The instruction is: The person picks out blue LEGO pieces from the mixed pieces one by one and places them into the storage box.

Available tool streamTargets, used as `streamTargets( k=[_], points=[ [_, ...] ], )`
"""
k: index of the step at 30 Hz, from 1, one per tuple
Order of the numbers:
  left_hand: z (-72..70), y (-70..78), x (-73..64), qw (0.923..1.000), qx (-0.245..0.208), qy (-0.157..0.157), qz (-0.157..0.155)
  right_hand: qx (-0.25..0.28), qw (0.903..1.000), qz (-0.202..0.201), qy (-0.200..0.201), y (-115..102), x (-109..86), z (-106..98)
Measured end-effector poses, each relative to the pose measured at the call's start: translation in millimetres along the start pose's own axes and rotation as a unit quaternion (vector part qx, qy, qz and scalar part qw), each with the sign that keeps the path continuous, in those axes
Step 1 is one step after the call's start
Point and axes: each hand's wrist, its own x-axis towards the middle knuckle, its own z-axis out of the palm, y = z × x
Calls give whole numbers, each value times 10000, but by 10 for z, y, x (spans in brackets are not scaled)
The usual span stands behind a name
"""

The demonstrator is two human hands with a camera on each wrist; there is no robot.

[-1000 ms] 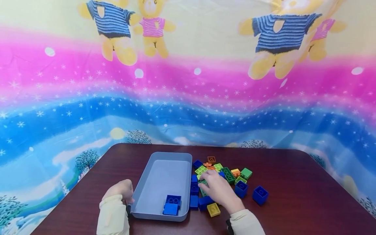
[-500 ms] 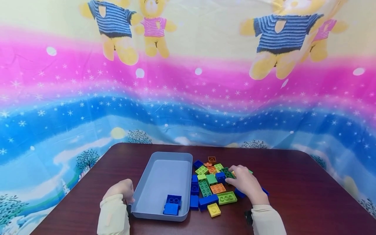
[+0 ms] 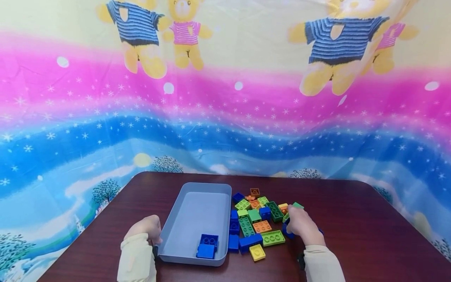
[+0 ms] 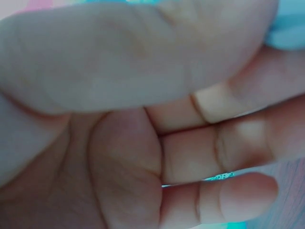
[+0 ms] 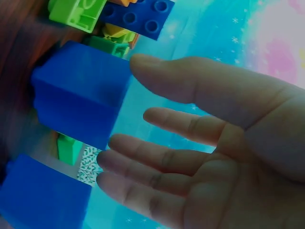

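Note:
My left hand (image 3: 149,228) holds the left rim of a grey tray (image 3: 192,207); in the left wrist view, thumb and index finger pinch the rim's bluish-grey edge (image 4: 288,33). Two blue toy bricks (image 3: 206,251) sit in the tray's near right corner. At the right side of a brick pile, my right hand (image 3: 305,227) reaches over a blue brick (image 5: 81,90), mostly covered in the head view. The right wrist view has the thumb tip right at this brick's edge and the other fingers extended beside it. A second blue brick (image 5: 43,195) lies beyond those fingertips.
Several bricks crowd the tray's right side, among them an orange one (image 3: 262,226), a lime one (image 3: 273,237), a yellow one (image 3: 257,252) and a long blue one (image 3: 250,242). A patterned cloth (image 3: 225,117) hangs behind the dark table (image 3: 352,219).
My right hand has moved rightward from over the middle of the pile, then slightly nearer, to the blue brick at the right. My left hand stays at the tray's rim.

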Motion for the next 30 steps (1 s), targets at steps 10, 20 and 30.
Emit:
streamTargets(
  k=[10, 20, 30],
  points=[
    [-10, 5, 6, 10000, -62, -45, -13, -19, 9997, 21, -239, 54, 59, 40],
    [-9, -8, 7, 10000, -58, -72, -30, -20, 9999, 16, 107, 39, 71, 57],
    [-5, -16, 15, 9999, -52, -91, -31, 361, 9954, -253, 855, -32, 51, 56]
  ],
)
